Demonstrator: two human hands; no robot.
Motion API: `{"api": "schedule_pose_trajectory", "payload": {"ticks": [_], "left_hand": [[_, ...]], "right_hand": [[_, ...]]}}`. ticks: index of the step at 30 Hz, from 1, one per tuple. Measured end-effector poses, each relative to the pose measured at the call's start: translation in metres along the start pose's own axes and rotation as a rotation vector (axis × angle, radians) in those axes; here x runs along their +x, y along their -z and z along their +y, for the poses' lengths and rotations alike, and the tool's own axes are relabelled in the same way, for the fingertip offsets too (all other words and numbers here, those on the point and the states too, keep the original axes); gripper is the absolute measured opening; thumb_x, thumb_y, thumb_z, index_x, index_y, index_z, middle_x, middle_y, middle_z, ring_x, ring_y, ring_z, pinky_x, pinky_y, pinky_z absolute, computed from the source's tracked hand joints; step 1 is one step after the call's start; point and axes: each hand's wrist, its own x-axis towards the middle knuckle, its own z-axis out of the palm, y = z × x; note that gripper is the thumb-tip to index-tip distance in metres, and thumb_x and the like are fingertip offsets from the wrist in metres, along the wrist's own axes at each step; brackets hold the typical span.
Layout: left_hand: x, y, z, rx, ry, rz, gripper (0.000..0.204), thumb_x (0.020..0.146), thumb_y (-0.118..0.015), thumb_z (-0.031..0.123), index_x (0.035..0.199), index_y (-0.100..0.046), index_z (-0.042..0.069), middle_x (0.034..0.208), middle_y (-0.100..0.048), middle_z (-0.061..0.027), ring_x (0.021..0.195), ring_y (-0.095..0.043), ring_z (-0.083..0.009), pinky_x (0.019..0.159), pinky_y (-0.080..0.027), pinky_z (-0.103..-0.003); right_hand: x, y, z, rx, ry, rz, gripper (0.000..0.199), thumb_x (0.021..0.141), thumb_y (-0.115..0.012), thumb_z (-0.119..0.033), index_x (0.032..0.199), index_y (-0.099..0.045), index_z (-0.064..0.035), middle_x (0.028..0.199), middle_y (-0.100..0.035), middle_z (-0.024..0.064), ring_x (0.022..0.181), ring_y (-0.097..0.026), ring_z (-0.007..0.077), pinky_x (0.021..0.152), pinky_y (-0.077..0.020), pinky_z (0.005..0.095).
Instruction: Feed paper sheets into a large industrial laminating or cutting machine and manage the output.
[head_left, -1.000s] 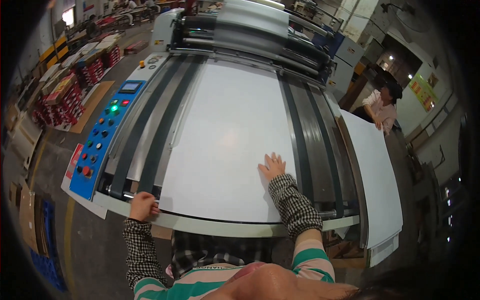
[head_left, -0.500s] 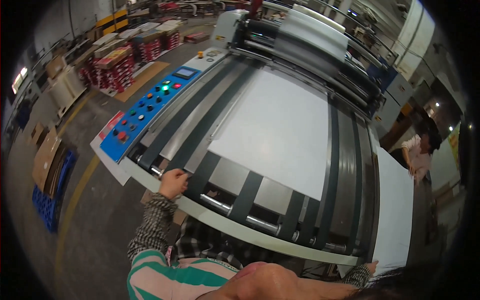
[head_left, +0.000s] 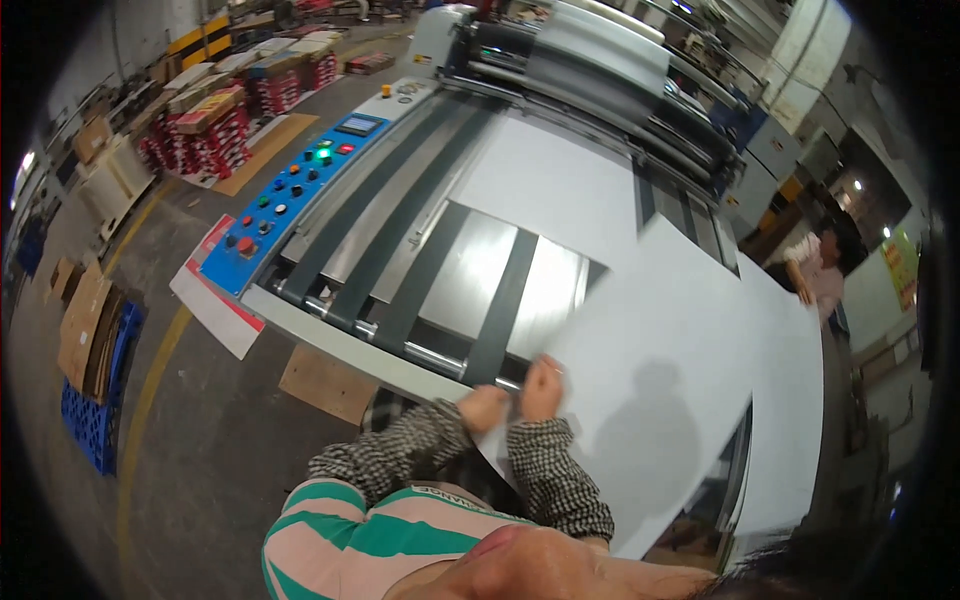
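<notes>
At the near edge of the belt conveyor (head_left: 440, 290), the left hand (head_left: 483, 407) and right hand (head_left: 540, 385) are pinching the white sheet (head_left: 660, 370) by its corner, both grips closed on it. The sheet is lying right of the conveyor's blue control panel (head_left: 290, 200); keeping it flat and both grips level is probably best to avoid creasing.

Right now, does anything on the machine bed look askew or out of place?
Yes. The big white sheet lies skewed across the belts, its edges not parallel to them, hanging off the bed's right side. Both hands, left hand and right hand, are at its near corner. No damage or spill shows.
</notes>
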Motion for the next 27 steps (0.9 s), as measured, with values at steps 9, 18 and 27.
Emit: {"api": "schedule_pose_trajectory", "payload": {"ticks": [9, 18, 27], "left_hand": [[-0.101, 0.111, -0.050, -0.881, 0.400, 0.350, 0.030, 0.072, -0.050, 0.004, 0.100, -0.052, -0.007, 0.087, -0.058, -0.0089, 0.075, -0.054, -0.0158, 0.067, -0.043, -0.027], [-0.169, 0.124, -0.048, -0.982, 0.519, 0.323, 0.032, 0.073, -0.053, 0.004, 0.102, -0.051, -0.007, 0.091, -0.057, -0.0098, 0.079, -0.055, -0.0167, 0.071, -0.043, -0.027], [-0.114, 0.164, -0.072, -0.895, 0.520, 0.347, 0.020, 0.072, -0.056, 0.004, 0.088, -0.056, -0.007, 0.081, -0.059, -0.0093, 0.069, -0.056, -0.0157, 0.064, -0.044, -0.026]], "right_hand": [[0.005, 0.076, 0.044, -0.611, -0.155, -0.032, 0.026, 0.079, -0.045, -0.021, 0.093, -0.060, -0.0052, 0.110, -0.050, 0.0172, 0.107, -0.039, 0.0338, 0.092, -0.0249, 0.0494], [-0.024, 0.091, 0.013, -0.703, -0.224, -0.377, 0.045, 0.081, -0.041, -0.034, 0.120, -0.042, -0.0120, 0.131, -0.026, 0.0174, 0.123, -0.015, 0.0382, 0.097, -0.0064, 0.0546], [0.047, 0.053, 0.024, -0.697, -0.225, -0.491, 0.050, 0.082, -0.040, -0.036, 0.126, -0.033, -0.0139, 0.135, -0.019, 0.0157, 0.124, -0.010, 0.0369, 0.099, -0.0052, 0.0507]]}}
